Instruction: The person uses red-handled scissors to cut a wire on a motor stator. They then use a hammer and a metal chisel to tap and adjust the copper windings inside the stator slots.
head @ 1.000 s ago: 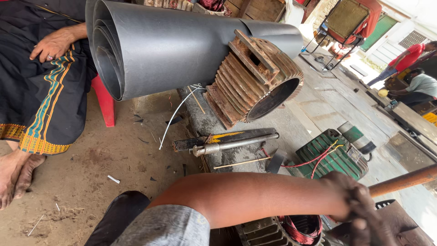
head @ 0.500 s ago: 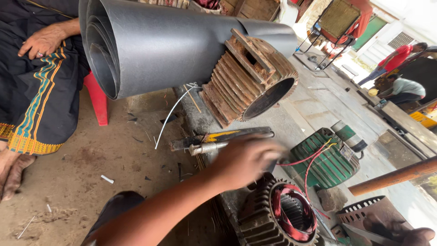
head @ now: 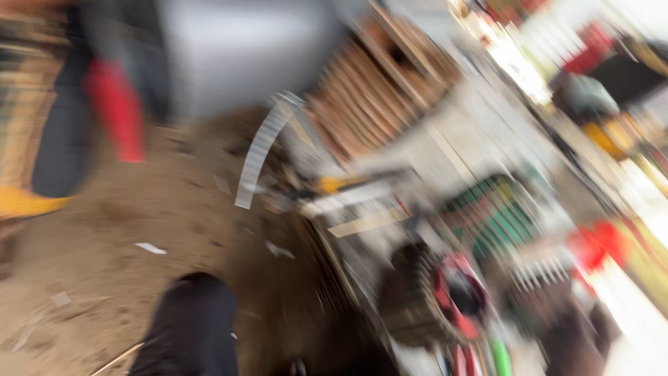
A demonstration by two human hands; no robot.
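The view is strongly blurred and neither hand can be seen, so I cannot tell what the hands grip or how open they are. Low in the middle lies a ribbed motor stator (head: 445, 296) with red windings. Above it sits a green finned motor body (head: 504, 219) — and further up a rusty finned housing (head: 376, 104). A dark knee (head: 191, 324) is at the bottom left.
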